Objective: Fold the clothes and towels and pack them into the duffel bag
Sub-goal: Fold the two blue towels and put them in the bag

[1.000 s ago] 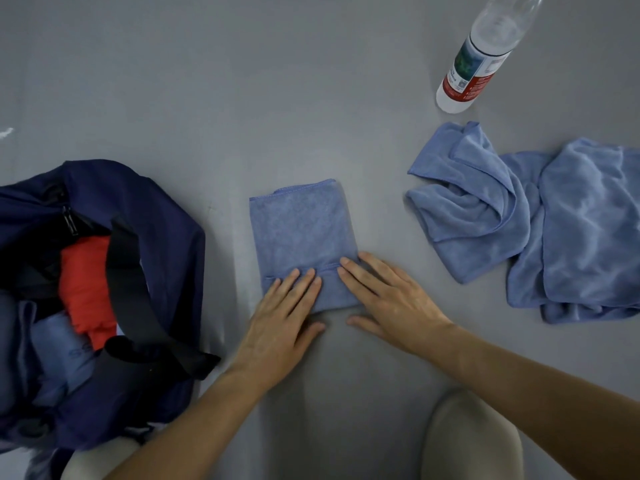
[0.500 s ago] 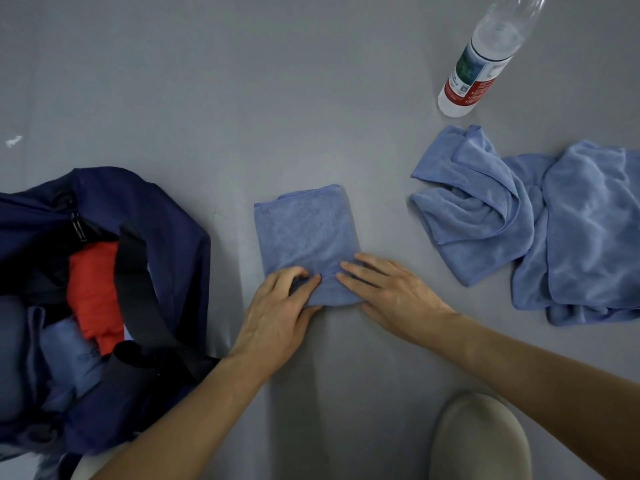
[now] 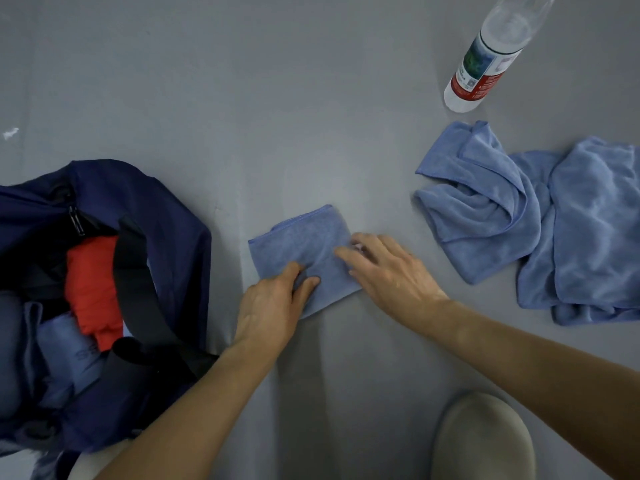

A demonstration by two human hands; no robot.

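A small folded blue towel point(image 3: 304, 240) lies tilted on the grey surface at centre. My left hand point(image 3: 270, 306) pinches its near left corner, thumb on top and fingers curled onto the cloth. My right hand point(image 3: 388, 271) rests flat on its right edge with the fingers spread, slightly blurred. The navy duffel bag point(image 3: 166, 216) lies open at the left. Inside it are a red garment point(image 3: 91, 282) and a folded light-blue piece point(image 3: 65, 344), crossed by a black strap point(image 3: 138, 285). Two crumpled blue towels point(image 3: 485, 216) point(image 3: 595, 220) lie at the right.
A clear plastic bottle point(image 3: 485, 60) with a red and green label stands at the back right, just beyond the crumpled towels. A beige rounded shape point(image 3: 485, 441) sits at the bottom right under my right forearm. Bare grey surface point(image 3: 277, 98) stretches behind the folded towel.
The folded towel has turned and shifted slightly left. My left fingers went from flat to pinching its corner. My right hand slid up along its right side.
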